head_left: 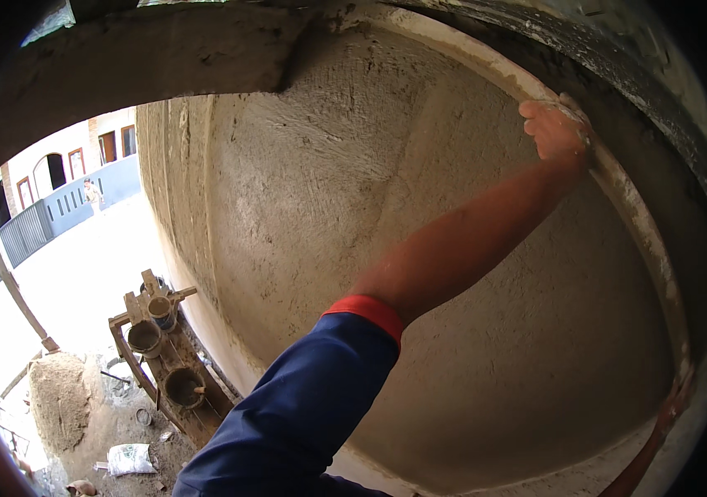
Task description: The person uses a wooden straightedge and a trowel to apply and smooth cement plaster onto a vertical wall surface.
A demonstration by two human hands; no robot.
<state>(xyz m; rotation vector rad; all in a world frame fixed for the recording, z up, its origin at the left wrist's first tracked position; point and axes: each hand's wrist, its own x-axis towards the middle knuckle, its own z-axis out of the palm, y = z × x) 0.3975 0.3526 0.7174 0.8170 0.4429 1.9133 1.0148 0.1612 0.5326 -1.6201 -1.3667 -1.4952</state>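
Observation:
A long, mortar-smeared straight board (643, 215), bowed by the lens, runs along the upper and right part of the grey plastered wall (304, 190). My left hand (555, 128) grips it high up, fingers curled on its edge, at the end of my outstretched arm in a navy sleeve with a red cuff. Lower on the same board, at the far right, my right hand (678, 393) holds on, small and partly shadowed in the picture. The plaster shows rough, streaky patches above and a smoother, darker surface lower down.
At lower left stands a wooden scaffold bench (204, 406) with several buckets (145, 336). Around it are a sand heap (60, 398), a white sack (128, 457) and a leaning post (14, 282). A dark beam (163, 50) crosses overhead. Outside, a distant person (93, 195) stands by a grey fence.

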